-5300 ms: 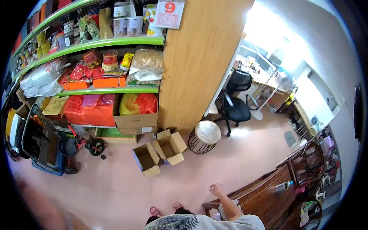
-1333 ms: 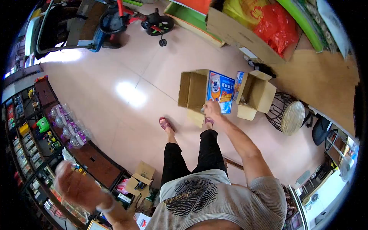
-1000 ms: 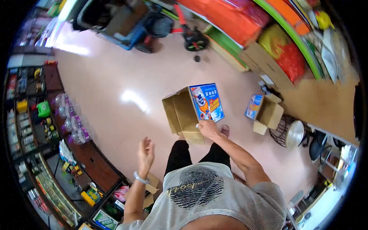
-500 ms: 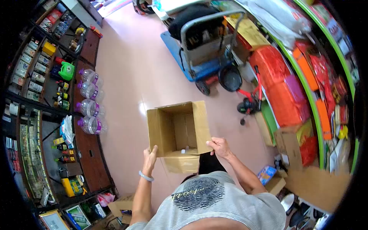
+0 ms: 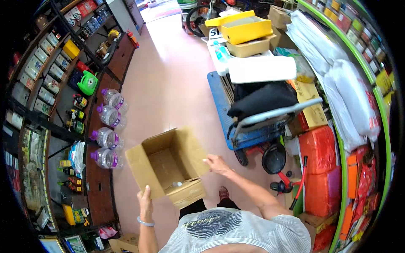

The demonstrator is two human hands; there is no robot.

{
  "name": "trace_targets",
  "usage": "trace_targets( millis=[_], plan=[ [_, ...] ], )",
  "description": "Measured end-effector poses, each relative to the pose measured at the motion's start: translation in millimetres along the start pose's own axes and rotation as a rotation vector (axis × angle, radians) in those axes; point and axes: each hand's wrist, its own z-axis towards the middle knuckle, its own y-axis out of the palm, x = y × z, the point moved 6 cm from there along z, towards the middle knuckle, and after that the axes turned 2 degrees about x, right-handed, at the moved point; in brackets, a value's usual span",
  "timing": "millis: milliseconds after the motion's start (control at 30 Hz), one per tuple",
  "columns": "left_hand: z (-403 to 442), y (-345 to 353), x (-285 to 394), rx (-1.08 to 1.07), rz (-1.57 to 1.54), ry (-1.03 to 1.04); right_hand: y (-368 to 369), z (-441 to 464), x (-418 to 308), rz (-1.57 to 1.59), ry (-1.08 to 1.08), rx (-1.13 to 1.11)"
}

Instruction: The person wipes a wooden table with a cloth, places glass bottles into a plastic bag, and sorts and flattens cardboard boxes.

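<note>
An open cardboard box [image 5: 190, 147] hangs in front of my body, tilted, with its flaps spread and its inside facing me. My left hand [image 5: 145, 201] is closed on the lower edge of its left flap, thumb on top. On the other side, my right hand [image 5: 217, 163] pinches the edge of the right flap. A small pale item [image 5: 177, 184] shows inside, near the front flap; it is too small to name.
Large clear plastic bottles [image 5: 109, 139] stand along the dark shelving at left. To the right are a blue platform trolley [image 5: 217, 99], a black pan [image 5: 274, 158] and red-wrapped packs [image 5: 319, 152]. Beyond the trolley sits a yellow box [image 5: 247, 29].
The box has shifted left and turned at an angle, with both hands still holding its flaps. My view has tipped up, showing more of the shop ahead.
</note>
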Motion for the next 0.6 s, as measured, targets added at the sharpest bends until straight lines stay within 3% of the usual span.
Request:
trace_targets(
  millis=[67,167,300,367,433,500,600],
  plan=[
    [34.8,2.0,20.0,0.106,-0.191,-0.017,23.0,62.5,-21.9,-0.232,-0.307,0.077],
    [99.8,11.5,53.5,0.042,-0.337,0.036,36.1,152.3,-59.3,-0.199,-0.264,0.007],
    [213.3,38.2,104.6,0.024,-0.353,0.013,21.2,280.6,-71.4,-0.077,-0.155,0.111],
    [260.5,85.7,134.4,-0.024,-0.421,0.006,-3.1,333.9,-56.0,-0.083,-0.096,0.221],
    [321.9,120.3,154.0,-0.135,-0.343,-0.021,-19.2,388.2,-13.8,0.114,-0.082,0.332],
    [377.2,157.8,191.2,-0.211,-0.269,-0.017,-54.7,423.7,-14.2,0.116,0.150,0.262],
    [446.3,232.4,244.0,-0.288,-0.167,0.048,-86.5,459.6,15.2,0.468,0.356,0.343]
  ],
)
